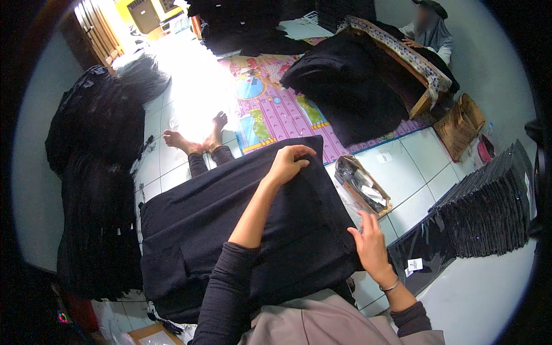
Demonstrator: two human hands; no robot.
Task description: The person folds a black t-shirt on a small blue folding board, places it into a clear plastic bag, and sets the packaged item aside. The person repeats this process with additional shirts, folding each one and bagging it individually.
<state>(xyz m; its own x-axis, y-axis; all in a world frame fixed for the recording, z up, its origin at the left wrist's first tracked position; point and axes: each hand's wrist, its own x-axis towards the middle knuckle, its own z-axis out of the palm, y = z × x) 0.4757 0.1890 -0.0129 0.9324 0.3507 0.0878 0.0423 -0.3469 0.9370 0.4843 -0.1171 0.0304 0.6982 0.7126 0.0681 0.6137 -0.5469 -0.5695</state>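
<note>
A broad black cloth [230, 230], laid out flat and slightly creased, covers a low surface in front of me. My left hand [289, 164] rests at its far right corner, fingers gently bent and the thumb apart from them, with nothing gripped. Beside the cloth's right edge is my right hand [372, 244], fingers spread and thumb near the hem. Whether that thumb touches the fabric I cannot tell. What supports the cloth is hidden beneath it.
Packed black garments [489, 207] are stacked at right, near an open cardboard box [363, 187] of small items. Black clothing [95, 184] is heaped at left. Beyond a colourful mat [270, 109], a person [431, 34] sits at a low table [397, 52] draped with black fabric.
</note>
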